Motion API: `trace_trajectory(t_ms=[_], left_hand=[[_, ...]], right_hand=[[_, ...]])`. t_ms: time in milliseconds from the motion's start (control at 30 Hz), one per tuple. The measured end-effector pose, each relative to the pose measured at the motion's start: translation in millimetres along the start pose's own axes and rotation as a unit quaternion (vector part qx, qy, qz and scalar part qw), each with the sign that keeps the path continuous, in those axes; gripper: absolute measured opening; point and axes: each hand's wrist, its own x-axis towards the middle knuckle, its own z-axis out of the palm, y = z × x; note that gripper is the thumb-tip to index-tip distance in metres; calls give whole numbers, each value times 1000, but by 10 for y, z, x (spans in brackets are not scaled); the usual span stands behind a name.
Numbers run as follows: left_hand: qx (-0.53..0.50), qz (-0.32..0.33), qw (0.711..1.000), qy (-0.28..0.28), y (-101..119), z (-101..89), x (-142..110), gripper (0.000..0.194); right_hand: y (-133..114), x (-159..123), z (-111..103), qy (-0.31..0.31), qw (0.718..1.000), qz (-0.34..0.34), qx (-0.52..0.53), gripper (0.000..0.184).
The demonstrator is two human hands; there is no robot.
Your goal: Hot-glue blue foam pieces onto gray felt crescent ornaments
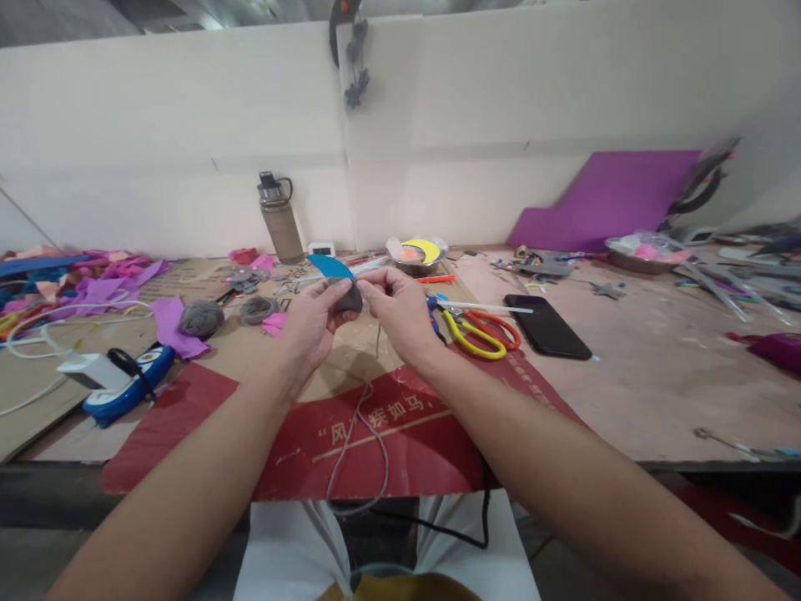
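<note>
My left hand (pixel 319 321) is closed on a blue crescent-shaped piece (pixel 330 267), whose pointed end sticks up to the left. The crescent's lower part is covered in grey, seemingly wound yarn, and partly hidden by my fingers. At its right edge my right hand (pixel 397 309) pinches the grey yarn (pixel 378 342); the exact grip is hidden behind the fingers. From there the strand hangs down and loops over the red paper sheet (pixel 413 463), past the table's front edge. Both hands are close together above the table.
Yellow- and red-handled scissors (pixel 476 338) and a black phone (pixel 547 325) lie to the right. Left are grey yarn balls (pixel 201 319), a blue power strip (pixel 128 388) with cables and felt scraps (pixel 113 292). A bottle (pixel 281 221) and a bowl (pixel 416 257) stand behind.
</note>
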Motion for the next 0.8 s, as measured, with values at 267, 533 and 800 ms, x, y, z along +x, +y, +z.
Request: trace_trajectory(t_ms=[267, 533, 800], left_hand=[[1, 9, 1000, 6, 14, 18, -28, 18], [-21, 13, 999, 46, 7, -2, 6, 14], [-42, -3, 993, 113, 38, -25, 33, 10]], right_hand=[[-75, -29, -23, 6, 994, -53, -99, 6], [-4, -35, -34, -12, 982, -117, -147, 10], [-12, -51, -40, -3, 972, -151, -180, 11]])
